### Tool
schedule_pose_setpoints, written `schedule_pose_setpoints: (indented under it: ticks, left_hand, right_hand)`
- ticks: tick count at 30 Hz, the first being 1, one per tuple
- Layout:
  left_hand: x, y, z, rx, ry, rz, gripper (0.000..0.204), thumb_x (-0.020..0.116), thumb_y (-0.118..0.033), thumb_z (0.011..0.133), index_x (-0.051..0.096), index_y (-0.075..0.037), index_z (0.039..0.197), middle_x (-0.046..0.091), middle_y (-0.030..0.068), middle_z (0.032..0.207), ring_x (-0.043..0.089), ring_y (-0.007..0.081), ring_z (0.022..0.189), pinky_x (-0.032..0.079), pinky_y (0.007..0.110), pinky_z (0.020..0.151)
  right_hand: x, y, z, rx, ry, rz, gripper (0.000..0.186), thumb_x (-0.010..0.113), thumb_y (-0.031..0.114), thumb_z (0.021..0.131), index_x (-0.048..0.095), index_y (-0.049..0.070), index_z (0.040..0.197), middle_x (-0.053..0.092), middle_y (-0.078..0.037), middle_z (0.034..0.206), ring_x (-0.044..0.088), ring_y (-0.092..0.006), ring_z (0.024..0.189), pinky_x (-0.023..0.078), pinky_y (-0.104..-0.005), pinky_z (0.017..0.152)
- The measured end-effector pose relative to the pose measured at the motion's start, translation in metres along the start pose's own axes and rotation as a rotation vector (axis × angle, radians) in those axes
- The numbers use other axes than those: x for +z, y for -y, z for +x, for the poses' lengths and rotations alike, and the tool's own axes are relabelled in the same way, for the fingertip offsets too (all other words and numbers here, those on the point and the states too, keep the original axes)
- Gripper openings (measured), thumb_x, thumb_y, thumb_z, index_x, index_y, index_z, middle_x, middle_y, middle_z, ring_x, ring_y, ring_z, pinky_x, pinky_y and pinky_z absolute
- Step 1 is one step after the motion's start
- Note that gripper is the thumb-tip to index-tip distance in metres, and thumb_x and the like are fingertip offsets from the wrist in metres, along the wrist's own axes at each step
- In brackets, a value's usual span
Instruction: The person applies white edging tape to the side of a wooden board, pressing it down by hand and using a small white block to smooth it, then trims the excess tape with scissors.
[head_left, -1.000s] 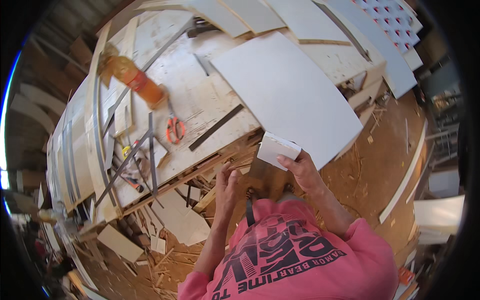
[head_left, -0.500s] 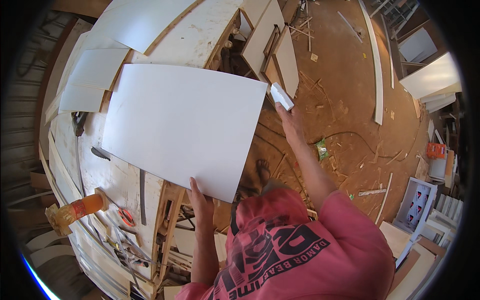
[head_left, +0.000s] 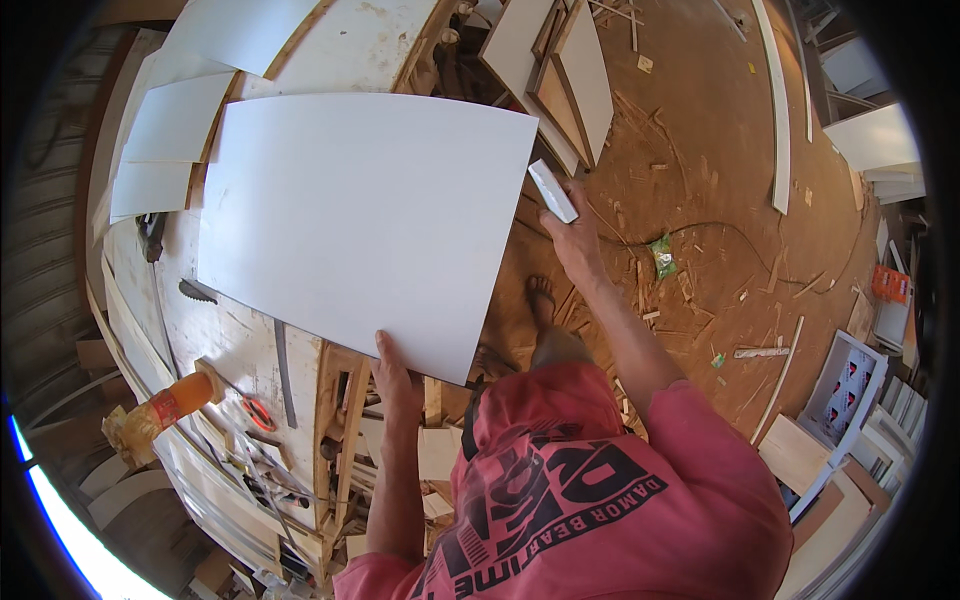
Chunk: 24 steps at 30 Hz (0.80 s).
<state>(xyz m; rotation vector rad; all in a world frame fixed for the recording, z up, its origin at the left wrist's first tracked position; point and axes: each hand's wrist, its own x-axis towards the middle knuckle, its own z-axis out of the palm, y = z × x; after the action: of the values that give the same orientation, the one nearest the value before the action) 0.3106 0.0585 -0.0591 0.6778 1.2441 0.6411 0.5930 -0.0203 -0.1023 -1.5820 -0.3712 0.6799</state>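
Note:
A large white panel (head_left: 360, 220) lies on the workbench, its near right part overhanging the bench edge. My left hand (head_left: 398, 382) grips the panel's near edge, thumb on top and the other fingers hidden below. In my right hand (head_left: 574, 240) is a small white rectangular block (head_left: 553, 191), held just beside the panel's right edge. The block's upper end comes up close to that edge; whether they touch I cannot tell.
Smaller white panels (head_left: 175, 120) lie on the bench's far left. Nearby are a dark curved blade (head_left: 197, 291), an orange bottle (head_left: 178, 403) and orange-handled scissors (head_left: 258, 413). Framed boards (head_left: 560, 85) lean beyond the panel. Wood scraps and a cable (head_left: 715, 226) litter the brown floor.
My right hand has brought the block from near the panel's far right corner down along the right edge, toward me. My left hand keeps its grip. The whole view has shifted slightly.

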Motion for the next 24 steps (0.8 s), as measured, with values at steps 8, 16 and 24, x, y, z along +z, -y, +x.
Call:
schedule_pose_setpoints:
  ticks: [8,16,24]
  left_hand:
    - [-0.003,-0.001,0.0,-0.013,0.04,0.092,0.052,0.035,-0.04,0.102,0.04,0.003,0.131,0.051,0.0118,0.124,0.05,0.0209,0.114,0.042,0.034,0.095]
    - [-0.011,0.006,0.01,-0.016,0.077,-0.032,0.049,0.046,-0.036,0.099,0.032,-0.008,0.136,0.047,0.0072,0.126,0.051,0.0173,0.112,0.047,0.031,0.087]
    - [-0.019,0.008,0.007,0.007,0.094,-0.025,0.051,0.048,-0.038,0.097,0.033,-0.009,0.137,0.047,0.0083,0.128,0.049,0.0177,0.115,0.046,0.031,0.088]
  right_hand:
    - [0.024,-0.037,-0.166,0.052,0.279,-0.111,0.045,0.056,0.002,0.085,0.05,0.007,0.129,0.059,-0.011,0.114,0.055,-0.0177,0.11,0.041,-0.0299,0.095]
    - [-0.007,-0.008,-0.008,-0.159,-0.005,0.021,0.052,0.055,0.004,0.086,0.046,0.007,0.137,0.05,-0.01,0.134,0.046,-0.0204,0.124,0.037,-0.031,0.102]
    - [0.016,0.0,-0.056,-0.17,0.067,-0.11,0.054,0.052,-0.004,0.082,0.048,0.007,0.135,0.051,-0.011,0.132,0.047,-0.0227,0.123,0.035,-0.032,0.104]
